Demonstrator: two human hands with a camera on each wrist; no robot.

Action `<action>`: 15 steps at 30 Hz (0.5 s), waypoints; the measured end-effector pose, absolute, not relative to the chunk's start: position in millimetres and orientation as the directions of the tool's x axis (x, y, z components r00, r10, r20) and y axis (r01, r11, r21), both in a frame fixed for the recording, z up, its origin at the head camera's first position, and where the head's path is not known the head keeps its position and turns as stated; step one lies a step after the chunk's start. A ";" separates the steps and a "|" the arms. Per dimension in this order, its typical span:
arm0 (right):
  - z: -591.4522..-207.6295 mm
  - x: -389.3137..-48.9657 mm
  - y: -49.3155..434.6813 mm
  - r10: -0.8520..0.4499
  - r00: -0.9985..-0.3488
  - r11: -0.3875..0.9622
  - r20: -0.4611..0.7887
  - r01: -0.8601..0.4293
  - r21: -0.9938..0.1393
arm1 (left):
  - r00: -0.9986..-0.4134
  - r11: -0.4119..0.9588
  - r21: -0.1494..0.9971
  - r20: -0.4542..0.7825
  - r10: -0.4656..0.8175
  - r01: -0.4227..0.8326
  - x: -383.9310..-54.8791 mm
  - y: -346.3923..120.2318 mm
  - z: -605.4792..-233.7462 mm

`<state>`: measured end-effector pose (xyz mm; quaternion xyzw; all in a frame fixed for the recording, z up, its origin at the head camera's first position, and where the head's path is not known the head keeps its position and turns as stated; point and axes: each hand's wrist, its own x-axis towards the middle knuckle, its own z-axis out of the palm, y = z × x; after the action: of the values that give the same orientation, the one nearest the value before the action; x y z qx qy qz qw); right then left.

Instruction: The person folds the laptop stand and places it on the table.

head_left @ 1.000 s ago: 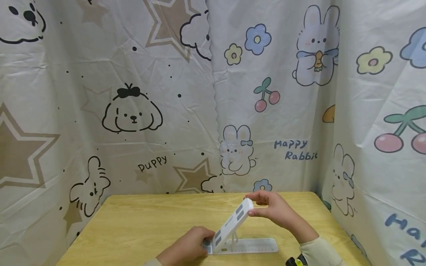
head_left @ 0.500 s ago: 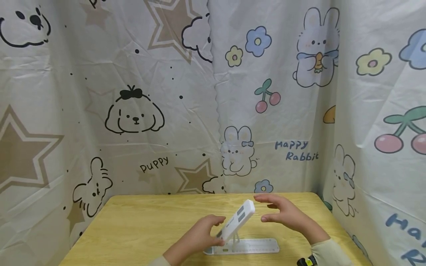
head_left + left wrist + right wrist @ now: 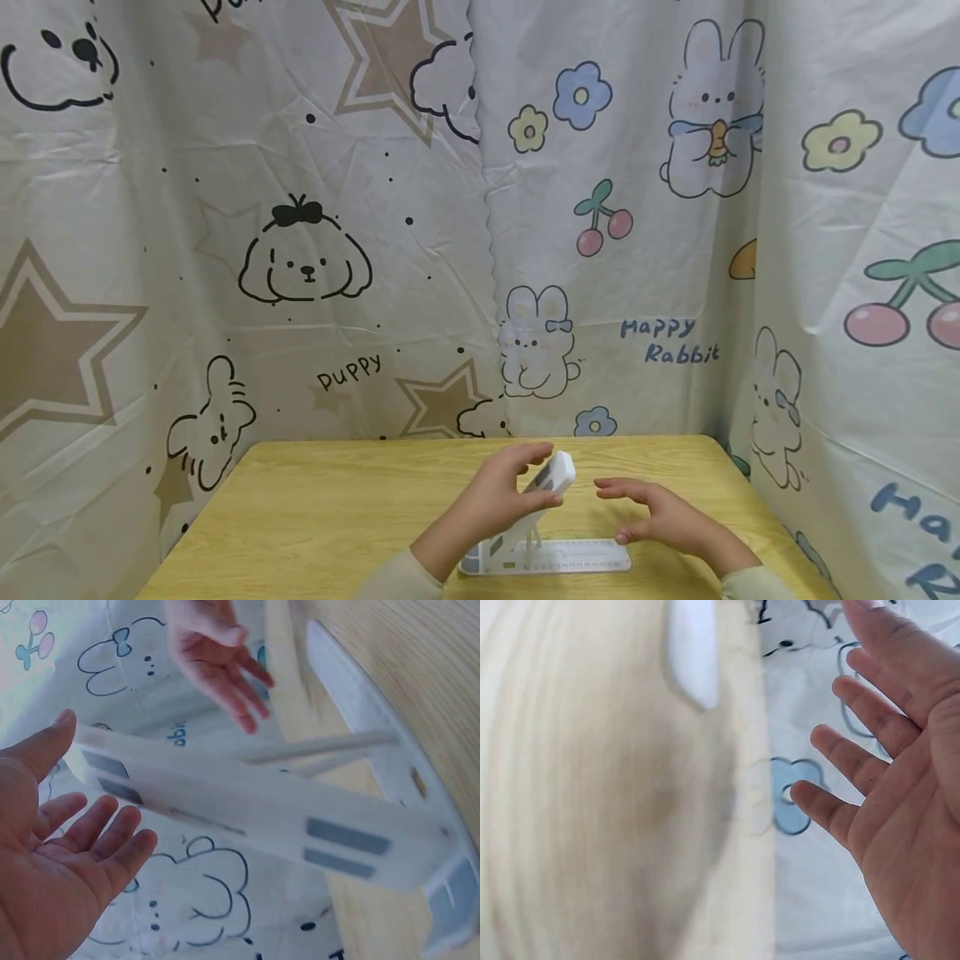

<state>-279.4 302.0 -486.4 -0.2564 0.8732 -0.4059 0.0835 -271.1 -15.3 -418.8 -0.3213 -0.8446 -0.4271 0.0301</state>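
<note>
A white folding stand (image 3: 562, 556) rests on the table. Its slanted panel (image 3: 247, 802) carries grey pads and is propped by a thin leg (image 3: 330, 746) above a flat base (image 3: 585, 556) with fine markings. My left hand (image 3: 491, 496) is around the panel's raised upper part, thumb on the near side and fingers on the far side. In the left wrist view its fingers are spread and bent only slightly, and contact with the panel cannot be made out. Beside the base's right end hovers my right hand (image 3: 675, 521), fingers apart and holding nothing.
The yellow wood-grain table (image 3: 337, 508) reaches back to a printed curtain (image 3: 420, 275) with puppies, rabbits and stars. More curtain (image 3: 862, 400) hangs along the right side.
My right hand has let go of the panel's upper end and moved right and down. My left hand has left the hinge end and risen along the panel. The stand stays tilted.
</note>
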 end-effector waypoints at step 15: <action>-514.9 -275.0 317.7 -0.553 -0.820 0.474 -0.150 -0.161 -0.866 | -0.824 0.388 0.766 0.311 0.473 0.512 -273.4 3.9 -413.5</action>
<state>-275.0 317.7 -514.9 -0.2144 0.8324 -0.4658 0.2100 -273.4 3.9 -413.5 -0.2958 -0.8327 -0.4676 0.0209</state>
